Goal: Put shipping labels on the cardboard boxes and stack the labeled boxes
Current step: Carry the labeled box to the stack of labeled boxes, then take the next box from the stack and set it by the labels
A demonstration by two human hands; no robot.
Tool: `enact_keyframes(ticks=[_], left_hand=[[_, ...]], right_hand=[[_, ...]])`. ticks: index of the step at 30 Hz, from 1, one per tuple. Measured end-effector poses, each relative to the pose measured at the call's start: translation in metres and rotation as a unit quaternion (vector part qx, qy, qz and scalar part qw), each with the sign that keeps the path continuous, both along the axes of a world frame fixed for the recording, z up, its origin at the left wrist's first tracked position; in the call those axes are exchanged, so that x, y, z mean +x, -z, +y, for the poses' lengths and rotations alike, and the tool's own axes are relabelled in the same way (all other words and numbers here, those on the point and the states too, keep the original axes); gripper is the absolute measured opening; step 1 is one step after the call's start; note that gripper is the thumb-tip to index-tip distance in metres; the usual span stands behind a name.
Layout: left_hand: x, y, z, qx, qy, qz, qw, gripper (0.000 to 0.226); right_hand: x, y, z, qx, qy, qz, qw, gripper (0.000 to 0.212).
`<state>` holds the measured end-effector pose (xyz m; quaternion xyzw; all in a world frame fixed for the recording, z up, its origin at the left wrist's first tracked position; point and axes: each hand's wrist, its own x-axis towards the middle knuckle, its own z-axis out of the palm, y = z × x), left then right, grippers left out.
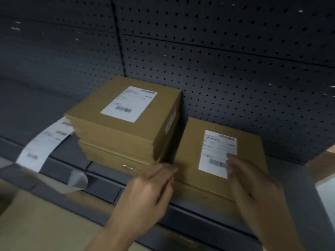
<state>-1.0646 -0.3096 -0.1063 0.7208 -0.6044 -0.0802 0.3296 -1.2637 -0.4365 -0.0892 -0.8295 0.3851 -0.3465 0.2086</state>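
Only bare hands and forearms show. The left hand (145,194) has long, slim fingers, smeared by motion blur at the far ends. The right hand (253,182) looks broader, its fingertips (231,158) paler and too blurred to show nails. The left forearm (108,232) and the right forearm (282,229) are uncovered to the near edge.

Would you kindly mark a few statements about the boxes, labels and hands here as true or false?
1. The label strip lies left of the stack. True.
2. The right hand rests on the label strip. False: its fingers touch the right label on the single box.
3. The stack's top box bears a shipping label. True.
4. The left hand grips a tape roll. False: it holds nothing, fingers straight beside the single box.
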Motion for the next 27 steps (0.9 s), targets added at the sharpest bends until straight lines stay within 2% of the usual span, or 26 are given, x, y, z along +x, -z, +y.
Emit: enact_keyframes(ticks=[3,7,9,12,14,20,24,27], left_hand=[[0.020,0.006,0.036,-0.003,-0.011,-0.023,1.000,0.030],[0.069,0.024,0.090,0.011,-0.083,-0.036,0.996,0.025],[0.103,0.036,0.122,0.021,-0.123,-0.021,0.992,0.024],[0.162,0.056,0.175,0.012,-0.179,0.008,0.984,0.027],[0.200,0.063,0.210,0.013,-0.215,0.019,0.976,0.028],[0.307,0.070,0.272,0.048,-0.264,0.044,0.962,0.028],[0.352,0.071,0.269,0.066,-0.264,0.067,0.960,0.037],[0.386,0.076,0.252,0.085,-0.256,0.074,0.960,0.027]], right_hand=[[0.048,-0.005,0.041,-0.024,-0.092,0.050,0.994,0.031],[0.122,0.009,0.092,0.001,-0.188,0.093,0.978,0.031],[0.165,0.019,0.115,0.004,-0.223,0.116,0.968,0.032],[0.233,0.034,0.149,0.006,-0.255,0.171,0.952,0.050],[0.273,0.043,0.169,0.031,-0.277,0.185,0.942,0.047],[0.381,0.056,0.212,0.066,-0.275,0.210,0.936,0.027],[0.421,0.065,0.216,0.077,-0.242,0.217,0.943,0.025],[0.447,0.071,0.206,0.082,-0.236,0.205,0.946,0.022]])
